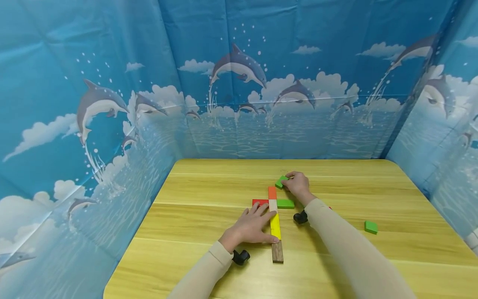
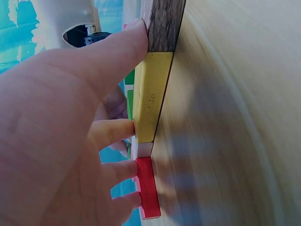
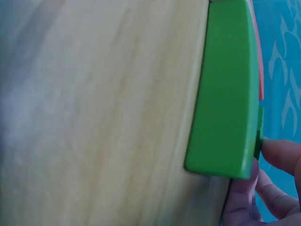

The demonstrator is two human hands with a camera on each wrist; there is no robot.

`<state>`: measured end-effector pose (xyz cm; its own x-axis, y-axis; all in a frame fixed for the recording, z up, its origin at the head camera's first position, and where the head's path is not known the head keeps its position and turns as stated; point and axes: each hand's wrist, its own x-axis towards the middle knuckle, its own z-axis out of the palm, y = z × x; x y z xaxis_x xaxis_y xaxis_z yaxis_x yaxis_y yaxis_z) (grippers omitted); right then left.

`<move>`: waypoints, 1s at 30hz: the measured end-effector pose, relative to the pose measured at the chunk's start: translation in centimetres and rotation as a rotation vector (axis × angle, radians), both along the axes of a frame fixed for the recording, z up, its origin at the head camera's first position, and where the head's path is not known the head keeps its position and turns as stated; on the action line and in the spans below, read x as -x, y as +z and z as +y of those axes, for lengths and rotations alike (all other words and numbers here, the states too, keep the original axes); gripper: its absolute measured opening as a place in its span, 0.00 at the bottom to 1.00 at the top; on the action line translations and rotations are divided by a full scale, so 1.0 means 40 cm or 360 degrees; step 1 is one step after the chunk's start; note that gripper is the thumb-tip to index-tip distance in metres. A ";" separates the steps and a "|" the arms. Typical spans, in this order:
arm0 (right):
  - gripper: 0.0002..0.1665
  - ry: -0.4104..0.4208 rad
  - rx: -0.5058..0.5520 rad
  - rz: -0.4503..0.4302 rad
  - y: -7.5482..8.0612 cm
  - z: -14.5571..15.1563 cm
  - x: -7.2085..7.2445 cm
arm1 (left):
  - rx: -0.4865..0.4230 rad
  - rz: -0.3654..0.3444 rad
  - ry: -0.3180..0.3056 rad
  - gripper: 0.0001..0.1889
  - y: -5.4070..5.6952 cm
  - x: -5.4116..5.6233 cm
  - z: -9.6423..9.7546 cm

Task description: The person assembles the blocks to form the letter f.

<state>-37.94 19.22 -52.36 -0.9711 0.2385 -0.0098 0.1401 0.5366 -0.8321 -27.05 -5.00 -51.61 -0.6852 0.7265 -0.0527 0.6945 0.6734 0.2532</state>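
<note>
Flat wooden blocks form a cross on the table. Its long line runs from an orange block point(image 1: 272, 192) through a white block point(image 1: 273, 206) and a yellow block point(image 1: 275, 227) to a dark brown block point(image 1: 277, 254). A red block point(image 1: 257, 202) juts left, a green block point(image 1: 285, 204) right. My left hand point(image 1: 249, 227) lies over the left side with fingers spread; in the left wrist view its thumb touches near the brown-yellow joint and fingertips touch the yellow and red blocks. Beyond the orange end, my right hand point(image 1: 299, 185) pinches a smaller green block point(image 1: 280, 182).
A loose green block point(image 1: 371, 226) lies on the wooden table point(image 1: 410, 245) at the right. A bit of something red point(image 1: 330, 208) peeks out behind the right sleeve. A blue dolphin-print curtain point(image 1: 239, 133) hangs around the back and sides.
</note>
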 end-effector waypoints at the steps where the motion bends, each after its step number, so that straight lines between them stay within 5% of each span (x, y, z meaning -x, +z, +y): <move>1: 0.23 -0.0003 -0.0017 0.0001 0.000 -0.001 0.000 | 0.0000 0.0004 0.0001 0.47 0.001 0.000 0.000; 11: 0.25 -0.0002 -0.0194 -0.0028 0.006 -0.016 0.006 | 0.0011 0.0013 -0.0011 0.47 0.003 0.003 0.000; 30: 0.27 0.0008 -0.0282 0.0005 -0.002 -0.014 0.025 | 0.0022 0.0015 -0.0004 0.47 -0.009 0.017 0.008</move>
